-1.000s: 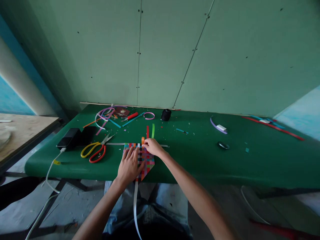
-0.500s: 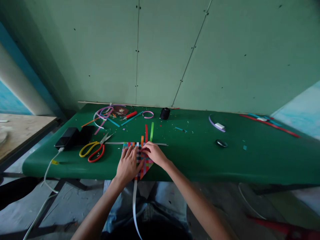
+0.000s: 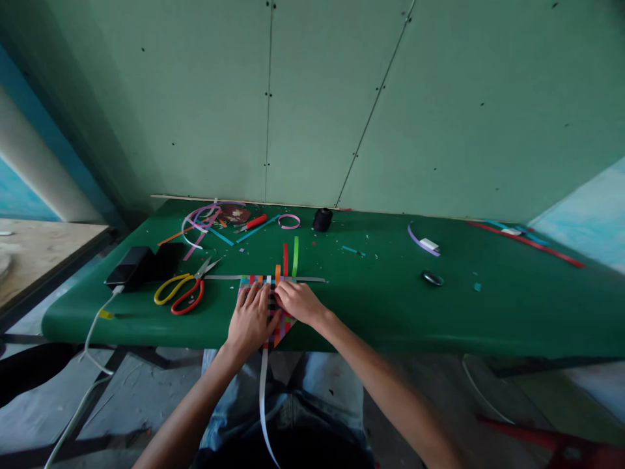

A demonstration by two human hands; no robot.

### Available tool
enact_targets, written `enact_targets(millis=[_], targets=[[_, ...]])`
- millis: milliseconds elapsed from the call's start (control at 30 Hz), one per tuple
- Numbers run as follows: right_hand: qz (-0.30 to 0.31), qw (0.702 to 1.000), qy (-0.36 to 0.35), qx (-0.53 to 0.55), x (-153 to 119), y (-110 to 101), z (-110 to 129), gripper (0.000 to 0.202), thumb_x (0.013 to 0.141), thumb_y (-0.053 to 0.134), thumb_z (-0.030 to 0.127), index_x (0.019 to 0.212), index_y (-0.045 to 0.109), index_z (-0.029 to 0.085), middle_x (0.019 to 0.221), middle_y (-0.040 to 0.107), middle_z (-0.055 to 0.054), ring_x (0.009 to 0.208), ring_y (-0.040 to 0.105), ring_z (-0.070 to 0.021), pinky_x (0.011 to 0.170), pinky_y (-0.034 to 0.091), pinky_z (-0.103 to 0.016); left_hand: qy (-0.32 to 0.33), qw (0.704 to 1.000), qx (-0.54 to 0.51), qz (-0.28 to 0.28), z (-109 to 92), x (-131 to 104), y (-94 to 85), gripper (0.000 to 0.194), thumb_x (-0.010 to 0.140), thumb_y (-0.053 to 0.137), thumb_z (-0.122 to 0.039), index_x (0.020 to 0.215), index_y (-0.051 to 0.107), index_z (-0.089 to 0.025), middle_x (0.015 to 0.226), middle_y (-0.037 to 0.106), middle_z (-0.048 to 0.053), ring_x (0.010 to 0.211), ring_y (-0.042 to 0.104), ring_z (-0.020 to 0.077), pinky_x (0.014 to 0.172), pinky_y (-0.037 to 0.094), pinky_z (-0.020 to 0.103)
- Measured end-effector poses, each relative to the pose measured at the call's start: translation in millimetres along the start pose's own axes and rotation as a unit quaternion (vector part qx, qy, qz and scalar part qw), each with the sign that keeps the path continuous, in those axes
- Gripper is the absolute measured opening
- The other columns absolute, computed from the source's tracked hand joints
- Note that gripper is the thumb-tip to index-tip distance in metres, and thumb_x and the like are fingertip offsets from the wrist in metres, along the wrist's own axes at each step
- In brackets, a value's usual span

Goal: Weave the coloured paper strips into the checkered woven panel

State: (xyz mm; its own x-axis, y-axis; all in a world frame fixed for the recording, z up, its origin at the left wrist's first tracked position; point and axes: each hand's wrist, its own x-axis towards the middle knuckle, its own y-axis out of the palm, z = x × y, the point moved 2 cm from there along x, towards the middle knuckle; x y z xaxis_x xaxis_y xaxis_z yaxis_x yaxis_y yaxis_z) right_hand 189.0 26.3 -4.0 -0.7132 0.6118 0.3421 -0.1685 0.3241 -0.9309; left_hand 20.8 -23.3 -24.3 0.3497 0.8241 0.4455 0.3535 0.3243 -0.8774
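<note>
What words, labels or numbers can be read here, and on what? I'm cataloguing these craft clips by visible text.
None can be read.
The dark red card at the back of the table carries a pale mark, too small and blurred to read.
The phone, scissors, black spool and woven paper mat under both hands show no lettering.

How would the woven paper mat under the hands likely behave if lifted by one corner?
The woven mat is thin paper strips, so probably light and floppy. Loose ends, like the white strip drooping off the table, suggest it sags. Both hands, left and right, press it flat, perhaps because strips slide.
</note>
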Motion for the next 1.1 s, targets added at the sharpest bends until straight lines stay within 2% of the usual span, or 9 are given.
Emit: enact_targets(millis=[167,333,500,633,700,767,900,1000,1100], targets=[[-0.060,0.994,0.025,0.083,-16,-4,4,0.016,0.106,0.053,0.016,0.099,0.067,0.018,0.097,0.071,-0.009,0.091,0.069,-0.0205,0.076,0.054,-0.030,0.006,1.000,-0.005,0.003,2,-1,1.7,0.066,0.103,0.050,-0.050,0.158,0.043,-0.013,0.154,0.058,0.015,0.150,0.045,0.0364,0.125,0.032,0.055],[-0.123,0.969,0.061,0.204,-29,-17,24,0.011,0.107,0.052,0.018,0.102,0.062,0.021,0.099,0.071,-0.008,0.090,0.070,-0.0195,0.082,0.055,-0.030,0.007,1.000,-0.001,0.016,4,-3,2.0,0.073,0.101,0.053,-0.052,0.160,0.039,-0.012,0.158,0.055,0.016,0.151,0.044,0.0378,0.125,0.030,0.056],[-0.126,0.965,0.063,0.220,-39,-25,45,0.012,0.108,0.049,0.020,0.105,0.060,0.022,0.101,0.071,-0.009,0.090,0.071,-0.0209,0.079,0.054,-0.032,0.020,0.999,-0.005,0.030,4,-3,-0.2,0.074,0.101,0.054,-0.048,0.163,0.035,-0.012,0.160,0.053,0.015,0.152,0.042,0.0373,0.125,0.029,0.056],[-0.114,0.943,0.137,0.279,-47,-25,48,0.015,0.110,0.046,0.025,0.107,0.061,0.023,0.100,0.073,-0.008,0.088,0.072,-0.0212,0.076,0.053,-0.032,0.011,0.999,-0.008,0.036,2,-2,-0.6,0.073,0.101,0.054,-0.048,0.162,0.037,-0.013,0.160,0.053,0.015,0.153,0.041,0.0369,0.126,0.029,0.057],[-0.112,0.914,0.188,0.342,-51,-25,49,0.016,0.110,0.047,0.029,0.110,0.062,0.024,0.098,0.075,-0.007,0.088,0.073,-0.0212,0.077,0.053,-0.031,0.012,0.999,-0.010,0.045,3,-1,-2.8,0.071,0.101,0.055,-0.050,0.160,0.041,-0.014,0.161,0.051,0.014,0.153,0.040,0.0368,0.126,0.028,0.057],[-0.109,0.871,0.235,0.418,-53,-27,50,0.018,0.109,0.050,0.035,0.110,0.065,0.024,0.098,0.076,-0.007,0.089,0.074,-0.0210,0.078,0.054,-0.031,0.027,0.997,-0.017,0.068,8,2,-7.7,0.071,0.100,0.056,-0.052,0.160,0.043,-0.017,0.163,0.049,0.013,0.154,0.038,0.0365,0.125,0.029,0.057],[-0.069,0.744,0.320,0.583,-54,-26,52,0.037,0.104,0.056,0.054,0.102,0.072,0.021,0.086,0.075,-0.006,0.066,0.067,-0.0165,0.059,0.050,-0.027,0.061,0.986,-0.043,0.146,25,18,-21.2,0.066,0.100,0.057,-0.053,0.158,0.047,-0.024,0.162,0.050,0.009,0.150,0.043,0.0348,0.119,0.038,0.054],[-0.067,0.640,0.381,0.665,-54,-18,51,0.045,0.094,0.066,0.063,0.094,0.074,0.019,0.078,0.073,-0.005,0.058,0.062,-0.0150,0.048,0.044,-0.025,0.047,0.985,-0.045,0.159,31,39,-26.4,0.049,0.106,0.044,-0.039,0.153,0.053,-0.025,0.152,0.060,0.009,0.136,0.053,0.0321,0.110,0.045,0.050],[-0.089,0.582,0.409,0.697,-53,-13,50,0.045,0.084,0.078,0.061,0.089,0.076,0.016,0.076,0.072,-0.006,0.066,0.066,-0.0165,0.050,0.045,-0.024,0.031,0.990,-0.017,0.138,27,54,-23.4,0.048,0.108,0.034,-0.028,0.151,0.055,-0.024,0.142,0.063,0.011,0.119,0.058,0.0298,0.101,0.047,0.047]])
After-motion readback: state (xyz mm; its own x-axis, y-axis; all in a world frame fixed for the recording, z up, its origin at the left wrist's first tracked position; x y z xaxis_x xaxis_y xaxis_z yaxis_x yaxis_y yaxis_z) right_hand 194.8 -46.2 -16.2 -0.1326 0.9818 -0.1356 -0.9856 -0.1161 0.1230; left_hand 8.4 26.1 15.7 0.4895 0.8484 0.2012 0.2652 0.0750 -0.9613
